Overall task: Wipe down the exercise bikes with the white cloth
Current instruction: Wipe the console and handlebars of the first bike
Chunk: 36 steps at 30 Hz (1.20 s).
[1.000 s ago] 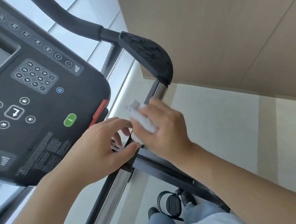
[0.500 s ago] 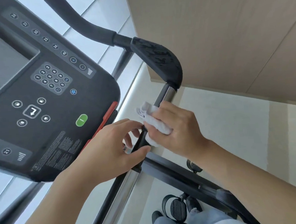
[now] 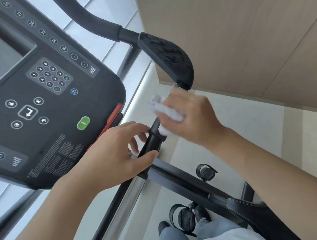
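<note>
The exercise bike's black handlebar bar [image 3: 151, 142] runs diagonally from lower left up to a black elbow pad [image 3: 168, 58]. My right hand [image 3: 189, 116] grips the crumpled white cloth [image 3: 164, 110] and presses it against the bar just below the pad. My left hand [image 3: 112, 159] holds the bar lower down, thumb on one side and fingers curled round the other. The chrome part of the bar [image 3: 129, 197] shows below my left hand.
The bike's black console [image 3: 47, 100] with keypad, green button and red tab fills the left. Pedals [image 3: 184, 218] and my shoes lie below on the pale floor. A black seat [image 3: 252, 210] is at lower right, and a beige wall [image 3: 242, 40] at upper right.
My right hand has slid the cloth up the bar toward the elbow pad. My left hand keeps its hold lower on the bar. The view has shifted slightly.
</note>
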Tool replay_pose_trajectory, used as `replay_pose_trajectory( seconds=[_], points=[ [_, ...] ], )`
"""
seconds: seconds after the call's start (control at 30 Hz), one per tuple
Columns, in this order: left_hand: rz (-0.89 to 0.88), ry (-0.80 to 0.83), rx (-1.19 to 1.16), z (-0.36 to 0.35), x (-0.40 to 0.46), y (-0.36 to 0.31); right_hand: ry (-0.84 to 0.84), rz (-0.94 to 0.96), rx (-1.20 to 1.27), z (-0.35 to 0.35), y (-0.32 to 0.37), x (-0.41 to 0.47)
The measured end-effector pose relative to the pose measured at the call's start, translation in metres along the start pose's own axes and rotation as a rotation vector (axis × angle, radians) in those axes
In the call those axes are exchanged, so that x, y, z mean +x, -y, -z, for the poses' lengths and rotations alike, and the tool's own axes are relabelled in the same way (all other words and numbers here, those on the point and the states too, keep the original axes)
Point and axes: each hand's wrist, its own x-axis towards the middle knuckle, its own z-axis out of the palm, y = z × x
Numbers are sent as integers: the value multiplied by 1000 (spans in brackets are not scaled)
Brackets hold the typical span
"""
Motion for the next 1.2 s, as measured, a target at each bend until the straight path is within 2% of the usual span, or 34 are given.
replay_pose_trajectory(
  seconds=[0.1,0.17,0.33,0.43,0.47,0.6,0.7,0.83,0.97,1.1,1.2],
  points=[
    [3,8,-1,-1,0,1,-181,-161,-59,8,-23,21],
    [3,10,2,0,0,0,-229,-214,-68,2,-16,18],
    [-12,15,1,1,0,-1,-79,-79,43,-21,25,-36],
    [-20,7,8,0,1,-1,-67,36,30,-18,6,-31],
    [-19,-2,6,0,1,0,-103,4,27,-15,-3,-23],
    [-12,3,-15,-1,0,1,-307,-316,70,-10,-28,0],
    [-5,0,-37,0,2,1,-388,-404,152,-19,-10,-7],
    [6,-4,-49,-1,1,0,-287,-345,278,-35,28,-49],
    [29,-15,-51,-2,2,1,-201,-277,304,-34,18,-60],
    [34,-25,-80,-2,2,0,-245,-466,321,-24,6,-43],
    [67,-44,-111,-1,3,0,-229,-505,313,-22,11,-41]
  ],
)
